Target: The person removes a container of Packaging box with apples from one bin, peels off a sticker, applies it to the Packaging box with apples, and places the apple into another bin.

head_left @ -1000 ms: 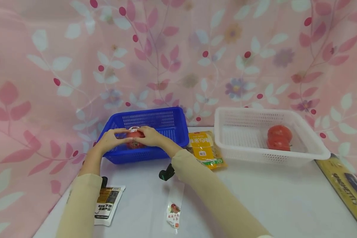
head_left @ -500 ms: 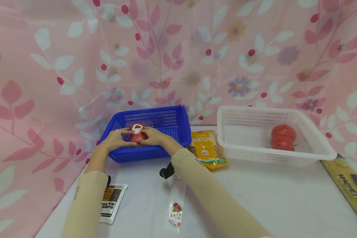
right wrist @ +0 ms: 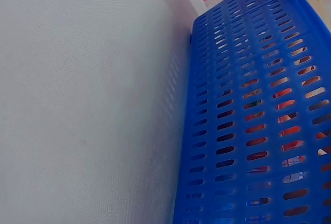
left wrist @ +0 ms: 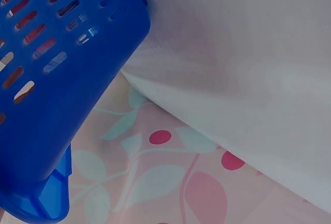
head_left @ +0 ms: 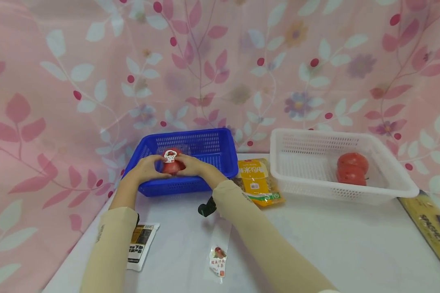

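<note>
Both hands are at the front left of the blue basket [head_left: 176,188] in the head view. Between them is a red round fruit [head_left: 173,167], apple-like, with a white label on its upper part. My left hand [head_left: 146,169] grips its left side, fingers and thumb curved round it. My right hand [head_left: 195,166] holds the right side the same way. Clear plastic shows behind the fruit in the basket. In the left wrist view only the basket's slotted wall [left wrist: 98,58] shows near the hidden hand. Red shows through the basket slots [right wrist: 258,115] in the right wrist view.
Right of the blue basket lies a yellow grain bag [head_left: 254,179], beside a white basket [head_left: 315,181] with red fruits [head_left: 352,167] in it. A spaghetti pack [head_left: 429,228] lies far right. Nearer are a white-and-brown pouch [head_left: 141,246] and a clear strip with an apple label [head_left: 218,260].
The fruit has turned between the hands, so its white label now faces the head camera more. Both hands stay on it in the blue basket. The head view has shifted slightly.
</note>
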The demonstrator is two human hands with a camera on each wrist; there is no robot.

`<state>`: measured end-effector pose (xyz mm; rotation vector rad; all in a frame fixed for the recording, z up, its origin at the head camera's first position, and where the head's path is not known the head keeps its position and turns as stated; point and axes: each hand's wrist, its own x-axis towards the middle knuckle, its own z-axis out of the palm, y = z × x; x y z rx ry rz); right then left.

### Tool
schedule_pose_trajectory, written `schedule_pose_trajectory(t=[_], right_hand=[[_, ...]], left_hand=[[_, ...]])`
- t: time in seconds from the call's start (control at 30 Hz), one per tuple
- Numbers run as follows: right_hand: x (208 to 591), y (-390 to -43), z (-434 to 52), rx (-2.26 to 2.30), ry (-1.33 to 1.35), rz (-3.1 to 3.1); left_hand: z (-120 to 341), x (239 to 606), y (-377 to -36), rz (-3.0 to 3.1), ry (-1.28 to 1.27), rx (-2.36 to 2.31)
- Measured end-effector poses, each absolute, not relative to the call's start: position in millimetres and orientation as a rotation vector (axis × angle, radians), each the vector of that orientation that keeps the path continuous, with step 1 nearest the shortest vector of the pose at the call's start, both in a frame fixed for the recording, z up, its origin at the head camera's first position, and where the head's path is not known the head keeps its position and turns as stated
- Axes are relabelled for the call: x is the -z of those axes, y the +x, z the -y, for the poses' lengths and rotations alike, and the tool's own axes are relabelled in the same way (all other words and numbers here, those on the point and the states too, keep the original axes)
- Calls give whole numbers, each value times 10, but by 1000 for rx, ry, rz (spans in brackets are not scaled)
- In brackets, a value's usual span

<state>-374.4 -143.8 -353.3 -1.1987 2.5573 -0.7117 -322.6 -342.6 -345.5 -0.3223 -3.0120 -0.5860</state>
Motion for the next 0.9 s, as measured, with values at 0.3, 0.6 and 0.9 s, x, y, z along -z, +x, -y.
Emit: schedule_pose_trajectory(t=[0.3,0.6,0.9], right_hand=[[3587,-3742,1399,747,-1157,-2580],[3590,-3691,1378,672,-1193,-2689],[3413,-3493,1363,338,-1638,-3109]], left_hand=[[3375,3471,-3238,2998,-366,559],[3368,3509,-3241,2993,-368,578],[3436,3485,-3208,2869,-350,563]])
